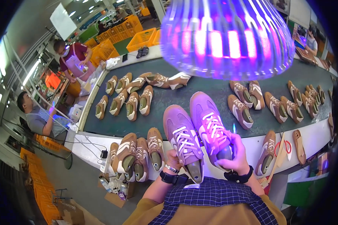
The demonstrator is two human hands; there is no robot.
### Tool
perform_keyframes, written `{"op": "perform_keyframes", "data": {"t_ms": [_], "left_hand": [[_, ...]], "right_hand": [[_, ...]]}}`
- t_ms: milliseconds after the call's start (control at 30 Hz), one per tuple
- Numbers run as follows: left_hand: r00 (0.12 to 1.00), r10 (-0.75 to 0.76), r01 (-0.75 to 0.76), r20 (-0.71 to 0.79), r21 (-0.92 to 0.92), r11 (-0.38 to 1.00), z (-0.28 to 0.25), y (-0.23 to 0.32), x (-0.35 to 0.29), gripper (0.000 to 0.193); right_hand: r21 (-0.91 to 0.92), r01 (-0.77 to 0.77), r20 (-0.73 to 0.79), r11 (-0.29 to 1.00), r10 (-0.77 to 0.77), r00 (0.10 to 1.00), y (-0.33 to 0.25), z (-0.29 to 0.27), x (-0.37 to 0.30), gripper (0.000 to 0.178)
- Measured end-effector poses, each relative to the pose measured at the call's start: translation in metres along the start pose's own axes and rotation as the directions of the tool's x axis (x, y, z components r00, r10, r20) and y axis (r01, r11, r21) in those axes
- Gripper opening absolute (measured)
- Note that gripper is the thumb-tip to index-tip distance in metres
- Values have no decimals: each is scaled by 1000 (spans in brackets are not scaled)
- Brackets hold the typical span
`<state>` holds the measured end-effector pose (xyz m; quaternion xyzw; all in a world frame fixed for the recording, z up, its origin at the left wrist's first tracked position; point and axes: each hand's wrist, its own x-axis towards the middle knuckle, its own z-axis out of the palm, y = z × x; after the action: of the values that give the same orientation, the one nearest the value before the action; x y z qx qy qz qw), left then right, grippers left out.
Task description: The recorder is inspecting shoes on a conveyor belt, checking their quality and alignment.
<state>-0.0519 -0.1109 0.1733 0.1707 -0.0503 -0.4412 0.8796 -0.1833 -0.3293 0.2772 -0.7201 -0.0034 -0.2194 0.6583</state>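
Note:
Side by side in front of me, toes pointing away, are two brown sneakers with white laces, tinted purple by the lamp. My left hand (174, 160) is closed around the heel end of the left sneaker (181, 137). The right sneaker (211, 125) is gripped near its heel and collar by my right hand (238, 154), thumb over the opening. Both shoes are raised over the near white ledge, and their upper sides touch or nearly touch. Just left of my left hand, several similar sneakers (127, 153) stand on the ledge.
A ribbed lamp (229, 41) glows purple overhead. More sneakers (133, 103) sit on the green conveyor belt (206, 88). Red-handled scissors (285, 148), a single sneaker (267, 153) and a tan shoe piece (299, 146) lie at right. Two people (77, 62) (41, 114) work at left.

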Motion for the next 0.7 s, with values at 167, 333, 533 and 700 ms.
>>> {"op": "perform_keyframes", "data": {"t_ms": [167,333,533,700], "left_hand": [[917,-71,236,392,-389,890,-11,2,0,80],[946,-99,140,310,-112,984,13,5,-18,78],[991,-111,119,-74,113,987,46,10,-17,72],[950,163,-109,-267,208,972,53,10,3,56]], "right_hand": [[701,-166,13,694,220,975,8,15,-3,65],[785,-494,311,374,453,836,37,22,-33,78],[815,-471,343,337,375,861,46,8,-37,65],[910,-236,66,340,444,894,34,-3,-12,44]]}}
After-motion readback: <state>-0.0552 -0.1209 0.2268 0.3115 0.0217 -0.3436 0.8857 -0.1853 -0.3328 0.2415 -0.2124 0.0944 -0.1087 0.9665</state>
